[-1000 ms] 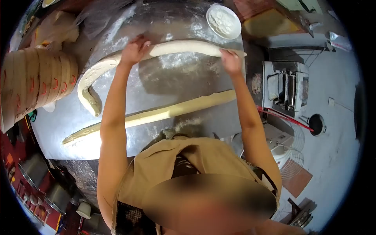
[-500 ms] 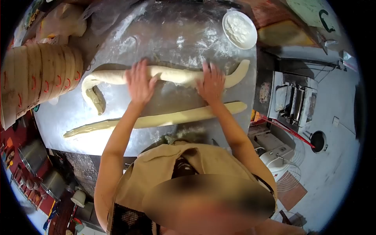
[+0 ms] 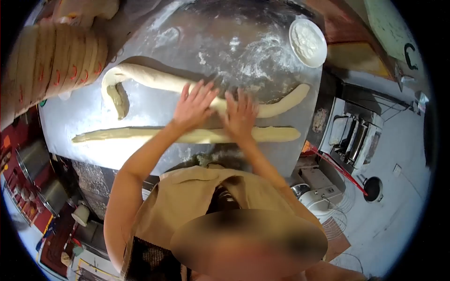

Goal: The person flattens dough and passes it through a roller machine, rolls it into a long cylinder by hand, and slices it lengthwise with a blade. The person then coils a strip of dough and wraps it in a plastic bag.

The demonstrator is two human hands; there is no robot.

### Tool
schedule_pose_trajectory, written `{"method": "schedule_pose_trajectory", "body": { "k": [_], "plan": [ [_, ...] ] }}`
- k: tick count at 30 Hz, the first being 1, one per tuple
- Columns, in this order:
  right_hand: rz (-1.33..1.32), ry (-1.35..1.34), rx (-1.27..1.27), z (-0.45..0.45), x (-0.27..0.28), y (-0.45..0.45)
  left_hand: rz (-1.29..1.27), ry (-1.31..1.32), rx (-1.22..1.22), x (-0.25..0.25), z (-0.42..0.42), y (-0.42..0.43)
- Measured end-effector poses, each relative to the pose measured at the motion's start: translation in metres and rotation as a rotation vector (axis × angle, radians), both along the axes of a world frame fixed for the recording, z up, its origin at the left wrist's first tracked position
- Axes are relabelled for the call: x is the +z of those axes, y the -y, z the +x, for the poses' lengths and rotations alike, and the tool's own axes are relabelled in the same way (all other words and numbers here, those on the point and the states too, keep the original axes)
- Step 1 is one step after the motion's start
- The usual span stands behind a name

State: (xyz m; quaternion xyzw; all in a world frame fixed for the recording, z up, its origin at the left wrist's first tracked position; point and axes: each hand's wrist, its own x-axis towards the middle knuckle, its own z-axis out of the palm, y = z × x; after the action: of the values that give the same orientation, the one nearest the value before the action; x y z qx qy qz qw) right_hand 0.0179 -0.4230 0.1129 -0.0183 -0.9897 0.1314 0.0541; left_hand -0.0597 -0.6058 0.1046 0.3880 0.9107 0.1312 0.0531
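A long pale dough roll (image 3: 154,77) lies curved across the floured metal table, its left end bent down in a hook. My left hand (image 3: 193,105) rests on its middle with fingers spread. Right beside it, my right hand (image 3: 240,112) lies on the same roll, fingers apart and slightly blurred. The roll's right end curves upward beyond that hand. Nearer to me a second, straighter dough strip (image 3: 272,134) runs across the table, passing partly under my forearms.
A white bowl of flour (image 3: 307,43) stands at the table's back right corner. Stacked bamboo steamers (image 3: 56,65) are at the left. Off the right edge are a roller machine (image 3: 351,136), a mixer (image 3: 318,196) and a black pan (image 3: 373,188).
Both hands first held the long roll far apart, then lay flat on it; now they are close together at its middle. The roll has come nearer and its shape has changed.
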Motion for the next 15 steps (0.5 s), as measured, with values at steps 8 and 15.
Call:
{"method": "schedule_pose_trajectory", "body": {
  "k": [8,15],
  "plan": [
    [-0.205,-0.232,-0.117,-0.199,0.005,-0.032,0.304,-0.089,0.464,-0.015,-0.177,-0.073],
    [-0.028,0.203,0.180,-0.170,0.007,-0.024,0.136,-0.286,1.020,0.023,-0.106,0.146]
  ]
}}
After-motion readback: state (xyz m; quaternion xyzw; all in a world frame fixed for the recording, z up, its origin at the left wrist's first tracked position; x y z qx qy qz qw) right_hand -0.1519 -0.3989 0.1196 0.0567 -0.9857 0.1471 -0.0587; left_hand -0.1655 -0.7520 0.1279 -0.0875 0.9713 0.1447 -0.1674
